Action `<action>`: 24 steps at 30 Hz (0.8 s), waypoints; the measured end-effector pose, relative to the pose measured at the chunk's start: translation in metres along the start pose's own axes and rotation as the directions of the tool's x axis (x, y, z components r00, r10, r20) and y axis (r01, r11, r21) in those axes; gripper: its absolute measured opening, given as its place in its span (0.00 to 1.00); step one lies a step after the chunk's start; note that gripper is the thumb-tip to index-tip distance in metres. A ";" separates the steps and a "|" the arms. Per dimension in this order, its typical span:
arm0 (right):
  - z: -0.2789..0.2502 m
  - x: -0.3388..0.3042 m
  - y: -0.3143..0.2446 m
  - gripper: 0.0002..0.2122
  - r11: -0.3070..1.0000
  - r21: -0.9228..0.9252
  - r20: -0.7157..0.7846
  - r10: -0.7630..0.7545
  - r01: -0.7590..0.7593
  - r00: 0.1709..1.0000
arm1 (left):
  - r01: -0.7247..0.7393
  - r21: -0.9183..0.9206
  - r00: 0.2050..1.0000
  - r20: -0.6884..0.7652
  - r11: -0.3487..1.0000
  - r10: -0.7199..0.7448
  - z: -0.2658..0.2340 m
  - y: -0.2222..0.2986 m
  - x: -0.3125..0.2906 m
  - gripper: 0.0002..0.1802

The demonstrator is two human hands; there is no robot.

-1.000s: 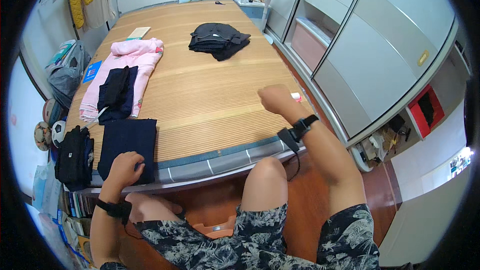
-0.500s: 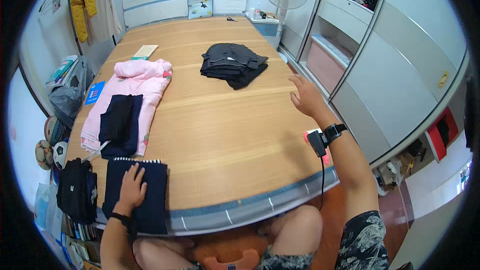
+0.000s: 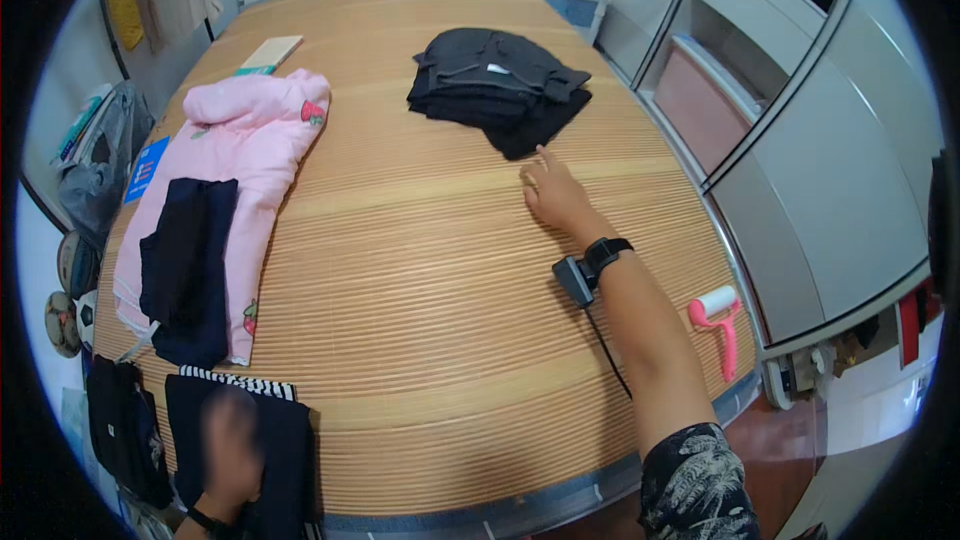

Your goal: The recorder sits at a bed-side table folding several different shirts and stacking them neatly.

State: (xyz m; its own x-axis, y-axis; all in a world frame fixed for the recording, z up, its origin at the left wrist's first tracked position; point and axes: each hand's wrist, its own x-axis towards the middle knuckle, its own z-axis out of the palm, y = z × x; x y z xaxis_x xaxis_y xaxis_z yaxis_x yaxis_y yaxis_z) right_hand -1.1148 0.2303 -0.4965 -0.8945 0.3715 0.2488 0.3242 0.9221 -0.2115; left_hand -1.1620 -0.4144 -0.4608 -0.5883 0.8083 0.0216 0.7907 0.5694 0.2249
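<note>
My left hand (image 3: 235, 455) rests on a folded dark navy garment (image 3: 285, 440) at the near left, with black-and-white striped cloth (image 3: 235, 382) showing along its far edge. A blur hides this hand's fingers. My right hand (image 3: 556, 195) reaches over the bed board with its fingers apart and nothing in them. Its fingertips are close to the lower corner of a stack of folded black clothes (image 3: 490, 80); whether they touch it I cannot tell. A black device and strap sit on my right wrist, with a cable hanging down.
A folded pink blanket (image 3: 225, 140) lies on the left, bearing dark folded trousers (image 3: 200, 270). A pink-handled lint roller (image 3: 722, 325) is at the right edge. A black bag (image 3: 125, 430) lies at the near left corner. Sliding wardrobe doors (image 3: 820, 180) run along the right.
My right hand has moved left and come near the black stack. My left hand stays on the navy garment. The view has shifted forward and down, and the lint roller is now uncovered.
</note>
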 end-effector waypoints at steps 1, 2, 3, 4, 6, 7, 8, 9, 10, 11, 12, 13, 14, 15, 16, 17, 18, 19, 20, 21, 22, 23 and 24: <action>0.003 0.005 0.002 0.17 0.999 -0.033 -0.029 -0.020 0.019 0.999 | 0.006 -0.004 1.000 0.019 1.000 -0.006 0.001 0.001 0.002 0.29; 0.004 0.010 0.004 0.17 0.997 -0.068 -0.059 -0.040 0.036 0.997 | 0.014 -0.010 1.000 0.005 1.000 -0.014 0.000 0.004 0.004 0.29; 0.004 0.013 0.002 0.17 0.998 -0.059 -0.042 -0.034 0.031 0.999 | 0.024 -0.014 1.000 -0.007 1.000 -0.024 -0.003 0.006 0.003 0.29; 0.001 0.019 0.002 0.17 0.995 -0.102 -0.039 -0.026 0.022 0.999 | 0.022 -0.007 1.000 -0.005 1.000 -0.022 -0.004 0.006 0.002 0.29; -0.002 0.027 0.002 0.17 0.979 -0.202 -0.013 -0.038 0.034 0.999 | 0.029 0.006 1.000 -0.005 1.000 -0.029 -0.001 0.002 -0.001 0.29; 0.002 0.027 0.005 0.17 0.979 -0.202 -0.014 -0.035 0.031 0.999 | 0.032 0.019 0.999 -0.017 0.999 -0.031 0.000 0.001 -0.001 0.29; 0.008 0.026 0.008 0.17 0.973 -0.221 0.027 -0.063 0.067 0.998 | 0.029 0.021 0.999 -0.018 0.999 -0.028 0.000 0.003 -0.001 0.29; 0.010 0.028 0.011 0.17 0.965 -0.239 0.061 -0.092 0.104 0.994 | 0.030 0.020 1.000 0.003 0.999 -0.030 -0.001 0.003 0.001 0.29; 0.011 0.029 0.013 0.17 0.965 -0.241 0.050 -0.092 0.101 0.995 | 0.030 0.019 0.999 0.022 0.999 -0.031 -0.002 0.004 0.003 0.29; 0.012 0.028 0.015 0.16 0.968 -0.233 0.067 -0.083 0.097 0.994 | 0.026 0.023 1.000 0.012 0.999 -0.026 -0.002 0.005 0.005 0.29; 0.012 0.026 0.013 0.16 0.970 -0.222 0.092 -0.075 0.094 0.993 | 0.024 0.003 1.000 0.011 1.000 -0.024 -0.003 0.006 0.003 0.29; 0.011 0.023 0.012 0.16 0.970 -0.223 0.086 -0.076 0.094 0.993 | 0.022 -0.018 1.000 0.009 1.000 -0.022 -0.003 0.006 0.002 0.29; 0.008 0.020 0.011 0.16 0.974 -0.201 0.073 -0.088 0.101 0.993 | 0.012 -0.018 1.000 -0.002 1.000 -0.012 -0.004 0.007 0.003 0.30; 0.004 0.016 0.010 0.17 0.977 -0.183 0.062 -0.102 0.112 0.993 | 0.013 -0.021 1.000 -0.009 1.000 -0.013 -0.005 0.010 0.003 0.30; -0.001 0.011 0.008 0.17 0.975 -0.190 0.059 -0.108 0.117 0.992 | 0.020 -0.022 1.000 -0.004 1.000 -0.020 -0.008 0.013 0.006 0.30; -0.005 0.004 0.005 0.16 0.982 -0.155 0.063 -0.095 0.104 0.993 | 0.027 -0.023 1.000 -0.001 0.999 -0.027 -0.011 0.016 0.006 0.30; -0.013 -0.003 0.003 0.16 0.988 -0.123 0.065 -0.082 0.089 0.995 | 0.024 -0.029 1.000 -0.014 0.999 -0.024 -0.010 0.016 0.006 0.30; -0.019 -0.012 -0.002 0.16 0.987 -0.130 0.059 -0.089 0.096 0.994 | 0.019 -0.024 1.000 -0.020 1.000 -0.019 -0.010 0.015 0.004 0.30; -0.025 -0.023 -0.008 0.15 0.993 -0.081 0.090 -0.077 0.084 0.993 | 0.013 -0.020 1.000 -0.025 1.000 -0.014 -0.009 0.014 0.002 0.30; -0.035 -0.035 -0.010 0.15 0.997 -0.039 0.120 -0.060 0.065 0.991 | 0.006 -0.027 0.999 -0.040 1.000 -0.007 -0.008 0.014 0.004 0.30; -0.041 -0.047 -0.011 0.15 0.996 -0.050 0.113 -0.062 0.068 0.992 | 0.008 -0.022 0.999 -0.038 1.000 -0.009 -0.008 0.014 0.004 0.30; -0.046 -0.058 -0.010 0.15 0.990 -0.037 0.195 -0.128 0.138 0.972 | 0.009 -0.017 0.999 -0.034 1.000 -0.010 -0.009 0.015 0.004 0.30; -0.051 -0.073 -0.009 0.16 0.980 -0.021 0.277 -0.185 0.199 0.943 | -0.003 -0.025 0.999 -0.043 1.000 0.002 -0.009 0.014 0.004 0.30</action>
State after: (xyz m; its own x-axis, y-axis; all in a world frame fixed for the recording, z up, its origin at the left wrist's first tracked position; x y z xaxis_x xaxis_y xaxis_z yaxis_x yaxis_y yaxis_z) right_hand -1.0363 0.2003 -0.4646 -0.9888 0.1491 0.0115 0.1461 0.9797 -0.1375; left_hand -1.1547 -0.4039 -0.4486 -0.5937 0.8022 0.0636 0.7878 0.5634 0.2489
